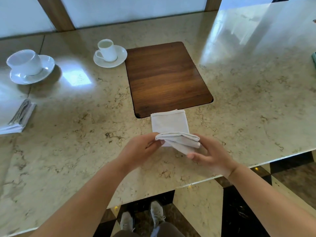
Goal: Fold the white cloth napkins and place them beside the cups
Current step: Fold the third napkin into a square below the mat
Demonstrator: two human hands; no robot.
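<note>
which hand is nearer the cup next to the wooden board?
Left. The left hand grips the napkin on the cup's side, below it in view; the right hand holds the napkin's other end, farther right.

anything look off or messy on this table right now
Nothing spilled or broken. Both cups stand upright on their saucers. The only untidy thing is the napkin, half folded, its near edge lifted by the left hand and right hand. The stack at far left looks neat.
</note>
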